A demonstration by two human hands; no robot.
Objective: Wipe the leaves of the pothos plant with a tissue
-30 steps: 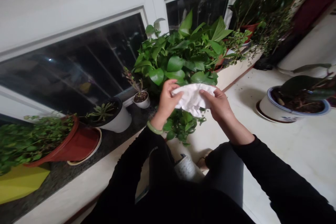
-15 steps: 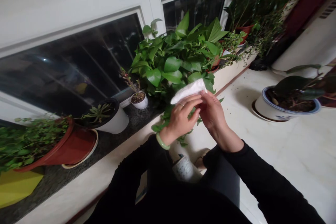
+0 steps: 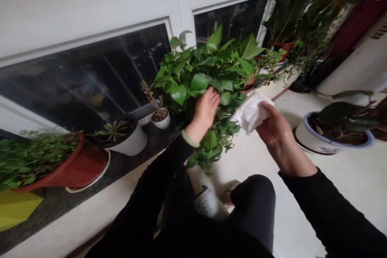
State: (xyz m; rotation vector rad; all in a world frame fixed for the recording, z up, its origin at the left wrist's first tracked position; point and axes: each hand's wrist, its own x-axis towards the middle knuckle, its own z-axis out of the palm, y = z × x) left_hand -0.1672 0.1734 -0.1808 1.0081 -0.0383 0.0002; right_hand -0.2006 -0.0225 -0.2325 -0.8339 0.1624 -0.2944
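Note:
My right hand [image 3: 273,127] grips a crumpled white tissue [image 3: 252,112] between thumb and fingers, held out over the floor right of the trailing plant. At the front of the bushy green leafy plant [image 3: 201,81] is my left hand [image 3: 206,109], with a pale green bangle on the wrist. Its fingers are stretched out among the leaves, and nothing is seen in them. Whether the fingertips touch a leaf I cannot tell. Below the left hand, vines [image 3: 211,140] hang over the edge of the sill.
Along the dark stone sill [image 3: 145,145] stand a small white pot [image 3: 160,119], a white pot with a succulent [image 3: 133,143] and a tilted reddish-brown planter [image 3: 78,165]. A blue-rimmed pot [image 3: 320,136] stands on the floor at right. A patterned container [image 3: 209,202] is between my legs.
My hands have moved apart. The right hand has carried the tissue to the right, where it looks more opened out; the left has let go of it and moved up to the leaves.

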